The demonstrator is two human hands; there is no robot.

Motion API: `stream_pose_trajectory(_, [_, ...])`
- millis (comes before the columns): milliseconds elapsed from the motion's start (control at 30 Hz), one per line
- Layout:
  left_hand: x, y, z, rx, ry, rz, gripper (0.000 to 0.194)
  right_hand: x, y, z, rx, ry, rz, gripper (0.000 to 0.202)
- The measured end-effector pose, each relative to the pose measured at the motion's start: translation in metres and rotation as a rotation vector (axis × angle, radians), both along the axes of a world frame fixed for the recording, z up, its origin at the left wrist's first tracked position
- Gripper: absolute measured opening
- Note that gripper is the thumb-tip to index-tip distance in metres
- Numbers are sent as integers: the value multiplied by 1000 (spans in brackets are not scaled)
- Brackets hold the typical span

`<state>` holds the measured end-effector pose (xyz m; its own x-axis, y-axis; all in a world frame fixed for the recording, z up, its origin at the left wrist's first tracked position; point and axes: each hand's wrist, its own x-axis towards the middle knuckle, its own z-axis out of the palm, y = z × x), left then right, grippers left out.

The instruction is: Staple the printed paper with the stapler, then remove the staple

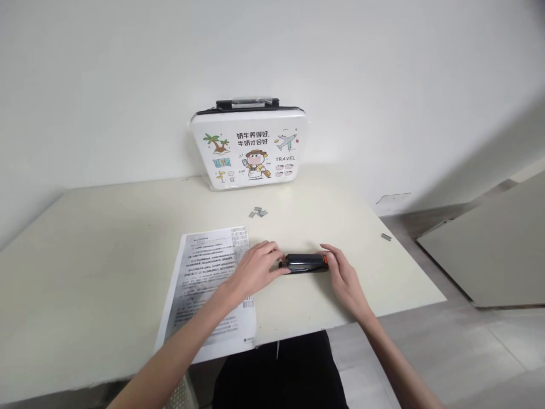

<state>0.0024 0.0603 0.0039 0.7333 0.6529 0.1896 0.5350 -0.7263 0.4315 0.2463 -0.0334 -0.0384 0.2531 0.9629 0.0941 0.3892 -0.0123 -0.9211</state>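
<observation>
A black stapler (304, 262) with an orange part at its right end lies sideways on the table, near the front edge. At its left end, my left hand (259, 267) grips it between thumb and fingers. The fingers of my right hand (340, 275) close around the orange end. Printed paper sheets (204, 284) lie to the left of the stapler, partly covered by my left hand and forearm. Beyond the stapler sits a small heap of grey staple strips (258, 213). One more staple strip (386, 237) rests near the table's right edge.
A white case (251, 150) with cartoon pictures and a black handle leans against the wall (128, 85) at the back of the white table (97, 272). To the right, a light panel (489, 244) stands beyond the table's edge, above a grey floor (485, 346).
</observation>
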Motion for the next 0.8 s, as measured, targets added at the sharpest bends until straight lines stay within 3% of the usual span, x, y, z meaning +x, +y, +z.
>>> stream_pose_trajectory(133, [-7,0,-3,22,-4,7,20,-2,-1,3,-13,33,-15,48])
stream_pose_trajectory(267, [-31,-3,-3,-4,-17,51,16,-2,-1,2,-27,6,-24,46])
stream_pose_trajectory(500, [-67,-2,12,-86,44,106,15,-2,-2,1,-21,-18,-33,45])
stream_pose_trajectory(633, [-67,18,11,-65,33,256,17,-1,-1,-2,-16,-20,-31,45])
stream_pose_trajectory(800, [-51,65,-3,44,52,454,16,-1,0,-3,-17,-12,-31,46])
